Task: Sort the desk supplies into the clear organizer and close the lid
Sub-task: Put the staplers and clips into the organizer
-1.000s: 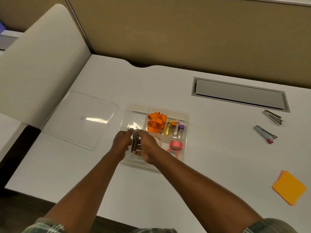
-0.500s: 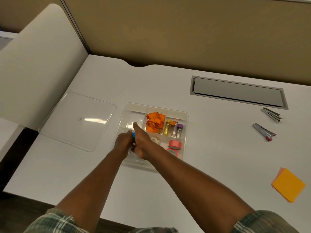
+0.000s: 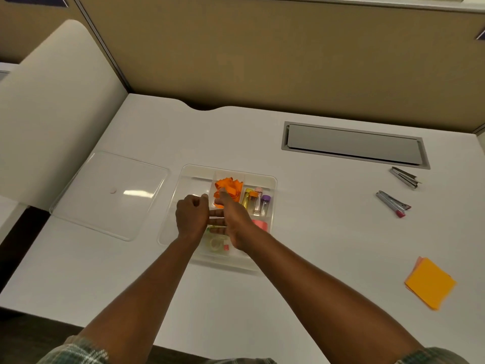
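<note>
White surface (image 3: 315, 232) runs up to a tan partition wall (image 3: 262, 61), with a grey rectangular hatch (image 3: 354, 145) set into it at the far right.

Your clear plastic compartment organizer (image 3: 273, 179) sits at the middle of the surface. It already holds curled orange paper strips (image 3: 231, 186), small clear vials with coloured caps (image 3: 258, 202), a pink tape roll (image 3: 261, 224) and a clear tape roll (image 3: 216, 243) in the nearest compartment.

Both of your hands are over its left side. Your left hand (image 3: 193, 218) is curled into a loose fist, and I cannot tell whether it holds anything. Your right hand (image 3: 236, 219) is flat, fingers straight and pointing left, thumb up, holding nothing.

Well apart on the right lie a silver metal piece (image 3: 404, 177), a red-tipped metal piece (image 3: 392, 203) and an orange sticky-note pad (image 3: 430, 283). These probably still need sorting.

- **Metal pieces:** they look stiff, light and slick, so pinch each across its long sides.
- **Pad:** it should be light and slightly floppy, so grip it by two opposite edges to keep the sheets together.
- **Lid:** the flat clear plastic lid (image 3: 110, 195) rests just left of the organizer. It seems thin, light and slippery, and it may flex. Lift it by two opposite rims with both hands, then lower it squarely.
</note>
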Available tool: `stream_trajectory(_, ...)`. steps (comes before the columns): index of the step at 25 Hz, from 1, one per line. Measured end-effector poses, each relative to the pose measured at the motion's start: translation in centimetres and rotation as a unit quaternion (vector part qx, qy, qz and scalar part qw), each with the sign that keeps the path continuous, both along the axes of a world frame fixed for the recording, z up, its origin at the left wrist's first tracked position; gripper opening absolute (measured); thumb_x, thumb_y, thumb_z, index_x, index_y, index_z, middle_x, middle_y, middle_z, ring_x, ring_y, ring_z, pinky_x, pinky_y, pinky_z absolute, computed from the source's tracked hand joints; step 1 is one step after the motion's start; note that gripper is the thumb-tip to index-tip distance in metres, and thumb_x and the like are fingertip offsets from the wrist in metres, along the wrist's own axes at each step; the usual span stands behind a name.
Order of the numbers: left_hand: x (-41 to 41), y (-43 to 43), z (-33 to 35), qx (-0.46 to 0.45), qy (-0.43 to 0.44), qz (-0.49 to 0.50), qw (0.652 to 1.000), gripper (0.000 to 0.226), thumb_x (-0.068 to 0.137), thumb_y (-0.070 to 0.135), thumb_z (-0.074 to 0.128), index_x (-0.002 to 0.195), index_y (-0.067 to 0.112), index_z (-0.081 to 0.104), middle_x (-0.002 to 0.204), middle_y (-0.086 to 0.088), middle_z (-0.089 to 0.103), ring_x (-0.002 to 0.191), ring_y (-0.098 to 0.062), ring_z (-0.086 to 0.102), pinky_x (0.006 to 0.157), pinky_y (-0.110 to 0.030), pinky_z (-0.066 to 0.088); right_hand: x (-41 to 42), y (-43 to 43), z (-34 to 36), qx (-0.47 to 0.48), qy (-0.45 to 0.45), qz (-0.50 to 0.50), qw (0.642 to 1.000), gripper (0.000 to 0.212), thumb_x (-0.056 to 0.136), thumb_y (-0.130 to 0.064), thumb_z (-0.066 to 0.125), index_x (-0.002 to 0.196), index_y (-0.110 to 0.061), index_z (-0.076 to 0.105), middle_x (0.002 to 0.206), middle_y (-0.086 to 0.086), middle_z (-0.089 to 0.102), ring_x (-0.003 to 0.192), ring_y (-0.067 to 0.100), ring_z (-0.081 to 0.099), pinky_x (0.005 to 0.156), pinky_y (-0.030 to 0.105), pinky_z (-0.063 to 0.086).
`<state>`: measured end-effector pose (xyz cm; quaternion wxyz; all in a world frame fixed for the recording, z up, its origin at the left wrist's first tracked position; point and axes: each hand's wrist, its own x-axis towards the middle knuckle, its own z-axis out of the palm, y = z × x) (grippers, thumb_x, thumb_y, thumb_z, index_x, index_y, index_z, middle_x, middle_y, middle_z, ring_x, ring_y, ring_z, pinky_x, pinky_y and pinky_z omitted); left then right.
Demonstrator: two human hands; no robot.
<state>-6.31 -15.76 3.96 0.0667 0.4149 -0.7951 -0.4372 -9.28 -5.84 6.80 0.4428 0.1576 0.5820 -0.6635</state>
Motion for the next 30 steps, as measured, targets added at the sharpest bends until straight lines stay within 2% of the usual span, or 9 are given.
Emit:
stream_trajectory(4, -1.3, 4.7, 1.5, -0.002, 0.039, -0.068, 0.997, 0.020, 0.094, 0.023, 0.053, 0.084, 0.009, 0.064, 0.078, -0.003, 0.063, 0.073, -0.017, 0.059, 0.067, -0.030, 0.045, -1.0, 5.0, 0.3, 0.031, 0.116, 0.024, 0.992, 0.036, 0.098, -0.047, 0.047, 0.108, -0.021, 0.069, 0.096, 0.005, 0.075, 0.091, 0.024, 0.071, 0.079, 0.037, 0.055)
stream_trajectory(7, -2.5, 8.9, 1.8, 0.002, 0.042, -0.114, 0.993, 0.020, 0.095, 0.020, 0.052, 0.084, 0.007, 0.063, 0.076, -0.005, 0.063, 0.068, -0.015, 0.056, 0.062, -0.027, 0.044, -2.0, 10.0, 0.0, 0.081, 0.161, 0.019, 0.983, 0.032, 0.095, -0.043, 0.054, 0.109, -0.019, 0.069, 0.096, 0.005, 0.076, 0.086, 0.021, 0.072, 0.074, 0.035, 0.057)
stream_trajectory(12, -4.2, 16.6, 1.2, -0.001, 0.018, -0.180, 0.984, 0.029, 0.093, 0.028, 0.056, 0.076, 0.005, 0.061, 0.071, -0.007, 0.063, 0.066, -0.017, 0.056, 0.057, -0.026, 0.039, -4.2, 21.3, -1.9, 0.215, 0.225, -0.003, 0.950, 0.028, 0.089, -0.049, 0.057, 0.097, -0.025, 0.068, 0.086, -0.007, 0.075, 0.080, 0.012, 0.071, 0.083, 0.038, 0.057)
stream_trajectory(15, -4.7, 20.6, 0.4, 0.012, -0.001, -0.217, 0.976, 0.028, 0.092, 0.030, 0.058, 0.075, 0.008, 0.059, 0.068, -0.001, 0.060, 0.064, -0.012, 0.054, 0.057, -0.024, 0.038, -5.9, 28.2, -3.7, 0.286, 0.224, -0.027, 0.931, 0.027, 0.089, -0.046, 0.057, 0.095, -0.023, 0.068, 0.091, -0.007, 0.074, 0.087, 0.015, 0.070, 0.087, 0.038, 0.055)
stream_trajectory(18, -4.8, 23.7, 0.0, 0.014, -0.019, -0.253, 0.967, 0.026, 0.091, 0.029, 0.060, 0.071, 0.012, 0.056, 0.066, 0.004, 0.056, 0.063, -0.010, 0.051, 0.057, -0.024, 0.036, -7.6, 33.8, -6.0, 0.416, 0.298, -0.009, 0.859, 0.026, 0.092, -0.037, 0.061, 0.105, -0.015, 0.068, 0.105, 0.003, 0.070, 0.103, 0.022, 0.064, 0.086, 0.031, 0.046)
stream_trajectory(22, -4.5, 27.2, -0.8, -0.004, -0.066, -0.302, 0.951, 0.026, 0.090, 0.031, 0.061, 0.077, 0.008, 0.061, 0.076, -0.002, 0.066, 0.073, -0.016, 0.059, 0.058, -0.023, 0.040, -9.2, 39.3, -8.2, 0.518, 0.356, 0.057, 0.776, 0.051, 0.089, -0.031, 0.065, 0.135, -0.014, 0.050, 0.140, 0.014, 0.048, 0.126, 0.035, 0.047, 0.097, 0.043, 0.045)
stream_trajectory(26, -4.3, 29.0, -1.2, -0.019, -0.087, -0.320, 0.943, 0.025, 0.090, 0.031, 0.060, 0.078, 0.009, 0.061, 0.082, -0.002, 0.065, 0.077, -0.017, 0.059, 0.063, -0.026, 0.039, -11.2, 41.8, -9.0, 0.546, 0.333, 0.146, 0.755, 0.074, 0.089, -0.030, 0.063, 0.152, -0.018, 0.025, 0.162, 0.009, 0.015, 0.145, 0.034, 0.021, 0.100, 0.050, 0.044)
stream_trajectory(28, -4.3, 29.5, -1.2, -0.022, -0.093, -0.323, 0.941, 0.026, 0.091, 0.031, 0.060, 0.079, 0.008, 0.061, 0.081, -0.002, 0.064, 0.075, -0.017, 0.058, 0.062, -0.026, 0.040, -12.2, 42.3, -9.4, 0.548, 0.316, 0.177, 0.754, 0.077, 0.090, -0.030, 0.063, 0.153, -0.019, 0.020, 0.163, 0.008, 0.014, 0.146, 0.036, 0.020, 0.100, 0.050, 0.044)
stream_trajectory(30, -4.5, 29.9, -1.3, -0.022, -0.098, -0.326, 0.940, 0.025, 0.091, 0.031, 0.060, 0.079, 0.009, 0.060, 0.079, 0.000, 0.063, 0.071, -0.014, 0.056, 0.059, -0.025, 0.040, -13.0, 42.6, -9.6, 0.571, 0.312, 0.191, 0.735, 0.072, 0.091, -0.029, 0.061, 0.152, -0.018, 0.024, 0.154, 0.010, 0.029, 0.135, 0.036, 0.036, 0.093, 0.046, 0.047)
